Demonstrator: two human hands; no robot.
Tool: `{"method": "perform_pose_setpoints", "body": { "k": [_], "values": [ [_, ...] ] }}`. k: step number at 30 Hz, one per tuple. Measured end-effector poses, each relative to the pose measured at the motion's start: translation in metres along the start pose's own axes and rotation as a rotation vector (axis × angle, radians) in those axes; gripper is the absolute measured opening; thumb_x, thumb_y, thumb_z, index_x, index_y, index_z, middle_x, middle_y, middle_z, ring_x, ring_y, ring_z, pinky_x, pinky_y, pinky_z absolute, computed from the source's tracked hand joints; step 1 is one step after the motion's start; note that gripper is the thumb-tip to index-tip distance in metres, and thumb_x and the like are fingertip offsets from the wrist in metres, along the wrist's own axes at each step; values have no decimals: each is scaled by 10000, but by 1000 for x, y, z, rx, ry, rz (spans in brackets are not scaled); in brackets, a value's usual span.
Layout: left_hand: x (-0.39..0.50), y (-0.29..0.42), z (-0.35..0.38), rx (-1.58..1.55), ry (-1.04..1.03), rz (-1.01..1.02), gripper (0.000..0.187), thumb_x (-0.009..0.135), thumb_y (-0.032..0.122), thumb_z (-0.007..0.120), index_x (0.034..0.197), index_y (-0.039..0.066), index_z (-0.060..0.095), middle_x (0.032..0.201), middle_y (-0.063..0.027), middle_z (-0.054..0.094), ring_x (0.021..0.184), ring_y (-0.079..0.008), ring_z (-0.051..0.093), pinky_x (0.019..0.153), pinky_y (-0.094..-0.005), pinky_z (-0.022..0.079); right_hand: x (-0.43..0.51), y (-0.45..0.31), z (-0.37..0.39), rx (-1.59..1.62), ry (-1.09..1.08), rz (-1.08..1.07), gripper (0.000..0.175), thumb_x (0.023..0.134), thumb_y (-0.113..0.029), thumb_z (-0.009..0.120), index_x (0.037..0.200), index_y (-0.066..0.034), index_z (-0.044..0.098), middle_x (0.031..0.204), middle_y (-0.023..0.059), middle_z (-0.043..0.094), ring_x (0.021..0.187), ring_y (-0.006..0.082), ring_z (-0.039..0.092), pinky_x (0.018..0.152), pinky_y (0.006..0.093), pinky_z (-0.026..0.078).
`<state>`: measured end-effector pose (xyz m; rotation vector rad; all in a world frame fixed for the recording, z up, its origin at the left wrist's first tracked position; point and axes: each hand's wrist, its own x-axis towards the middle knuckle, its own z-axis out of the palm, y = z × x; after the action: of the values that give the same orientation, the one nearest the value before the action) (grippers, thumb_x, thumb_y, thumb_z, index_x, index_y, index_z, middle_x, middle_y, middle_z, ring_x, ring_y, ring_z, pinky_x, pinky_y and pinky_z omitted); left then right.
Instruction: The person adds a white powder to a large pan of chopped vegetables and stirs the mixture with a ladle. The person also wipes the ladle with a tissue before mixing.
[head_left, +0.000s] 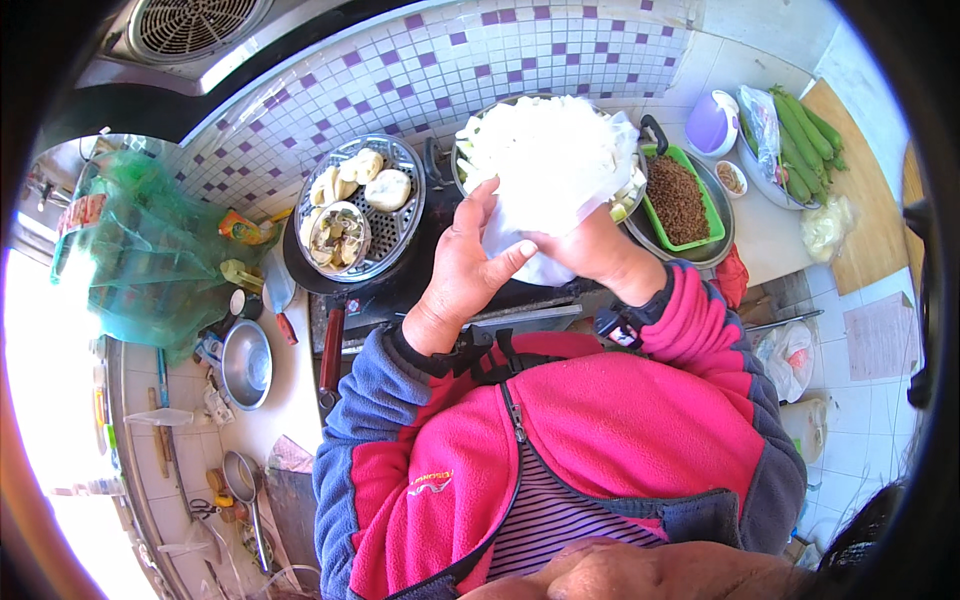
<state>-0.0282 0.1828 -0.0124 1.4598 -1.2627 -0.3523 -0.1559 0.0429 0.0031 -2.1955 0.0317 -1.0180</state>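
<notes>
A white plastic bag (547, 217), partly washed out by glare, lies between my hands over the near side of a wide pan of cut pale green-and-white vegetables (469, 146). My left hand (469, 259) is at the bag's left side, palm toward it, thumb extended and fingers apart. With its fingers hidden behind the plastic, my right hand (592, 247) holds the bag from the near right side. Left of the pan, a metal steamer rack (386, 229) on a wok bears steamed buns (388, 190) and a bowl of food (340, 236).
A green basket of brown granules (677, 199) sits in a metal basin right of the pan. Farther right are a purple jug (711, 124) and long green gourds (802, 142). The wok's handle (331, 352) juts toward me. At left stand a steel bowl (247, 364) and a cleaver (278, 289).
</notes>
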Motion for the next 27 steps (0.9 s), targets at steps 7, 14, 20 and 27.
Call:
{"method": "perform_pose_setpoints", "body": {
  "k": [7, 14, 20, 27],
  "values": [
    [-34, -24, -10, -389, 238, -239, 367, 972, 131, 660, 1281, -27, 538, 1139, -73, 647, 1032, -143, 603, 936, -281, 474, 0, 6, 64, -118, -140, -105, 226, 886, -122, 607, 1100, -59, 643, 1007, 154, 661, 953, 338, 642, 839, 430, 509],
    [-54, -60, -35, -469, 483, -378, 141, 1003, 61, 584, 1120, 8, 642, 984, 0, 672, 850, -55, 579, 783, -203, 461, -9, 53, 115, -107, -261, 34, 243, 874, -126, 618, 1111, -100, 659, 1080, 128, 674, 1032, 358, 630, 883, 461, 497],
    [-68, -92, -43, -450, 579, -488, 160, 958, 12, 601, 1113, 6, 639, 990, -13, 679, 868, -70, 594, 795, -223, 463, -33, 89, 141, -204, -358, 193, 198, 837, -111, 645, 1029, -76, 670, 954, 157, 683, 913, 380, 656, 781, 462, 524],
    [-74, -91, -49, -426, 549, -527, 217, 918, -5, 593, 1134, -10, 616, 1036, -66, 684, 907, -136, 630, 826, -266, 490, -57, 81, 128, -142, -202, 379, 477, 745, -281, 784, 1083, 7, 609, 1019, 190, 655, 931, 383, 644, 803, 445, 520]
  ]
}}
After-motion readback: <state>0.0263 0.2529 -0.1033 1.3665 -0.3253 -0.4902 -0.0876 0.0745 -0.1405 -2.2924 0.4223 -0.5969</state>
